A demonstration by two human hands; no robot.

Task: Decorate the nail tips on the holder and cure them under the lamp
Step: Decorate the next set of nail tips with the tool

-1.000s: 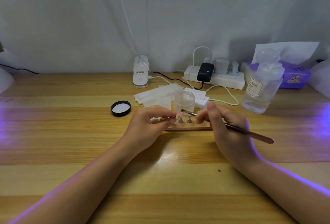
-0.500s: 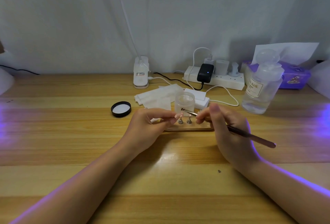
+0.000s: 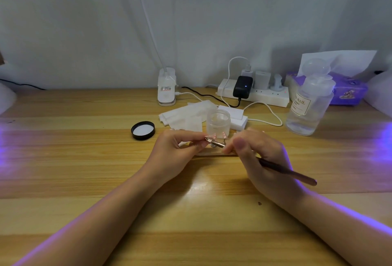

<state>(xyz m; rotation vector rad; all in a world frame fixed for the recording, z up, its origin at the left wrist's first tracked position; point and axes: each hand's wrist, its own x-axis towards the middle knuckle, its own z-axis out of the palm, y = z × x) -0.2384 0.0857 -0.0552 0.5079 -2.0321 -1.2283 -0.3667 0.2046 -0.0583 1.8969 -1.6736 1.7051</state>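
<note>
Currently, at frame centre: your two hands meet over the nail-tip holder (image 3: 214, 153) on the wooden desk (image 3: 84, 159).
Left hand: your left hand (image 3: 178, 149) has its grip pinched on a pink nail tip (image 3: 210, 137), held at the holder's left end.
Right hand: your right hand (image 3: 257, 155) has its grip curled around a brush (image 3: 286, 172), the handle running out to lower right, the head touching the pinched tip.
Holder: a second nail tip (image 3: 223, 135) stands on its post just right of the first; the hands cover the rest of the base.
Behind the hands: an open clear jar (image 3: 218, 122) sits just beyond the holder, its black lid (image 3: 143, 130) lying left of it, white wipes (image 3: 184, 115) between.
Upper right of frame: a clear pump bottle (image 3: 308, 104) stands before a purple tissue box (image 3: 347, 90).
Back edge: a white power strip (image 3: 253, 95) with plugs, and a white lamp base (image 3: 167, 87) to its left.
Light: violet glow falls on both desk edges.
</note>
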